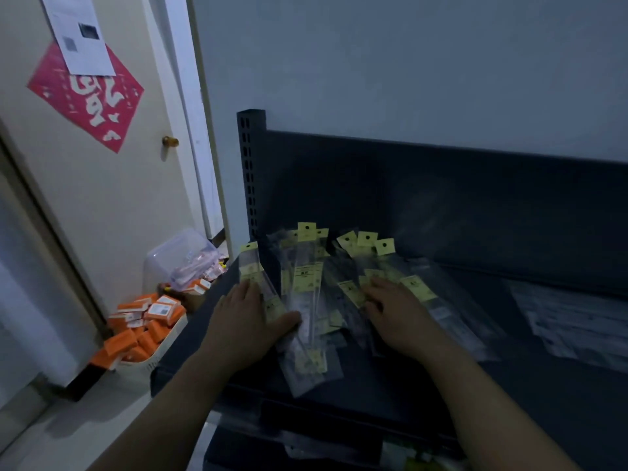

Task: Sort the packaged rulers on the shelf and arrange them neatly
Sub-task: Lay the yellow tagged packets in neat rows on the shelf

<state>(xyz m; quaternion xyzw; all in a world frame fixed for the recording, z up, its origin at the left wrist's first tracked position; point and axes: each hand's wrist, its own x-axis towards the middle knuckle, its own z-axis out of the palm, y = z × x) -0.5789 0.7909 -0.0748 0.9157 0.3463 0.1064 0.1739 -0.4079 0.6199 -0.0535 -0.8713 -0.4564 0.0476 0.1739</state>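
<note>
- Yellow header cards, each with a punched hole, top the packaged rulers [306,287]. Every one is a long, narrow sleeve of clear plastic with a yellow label partway down, the print too small to read.
- They lie in a loose, overlapping fan at the left end of the dark metal shelf [509,385]. Most header ends point toward the back wall, several sleeves are skewed, and one has slid toward the front edge.
- On the left part of the heap the left hand [248,317] rests palm-down, fingers fairly straight, thumb reaching toward the middle sleeves. Its grip is open, pressing rather than clasping.
- Over the labels on the right part lies the right hand [397,314] with fingers spread. Its grip looks open too, with nothing visibly pinched.
- The hands bracket the pile, probably to draw it together and square it. Flat palms suit slick sleeves that would slide apart if lifted singly.
- Pale flat packets [577,324] lie further right on the same shelf, apart from the heap.
</note>
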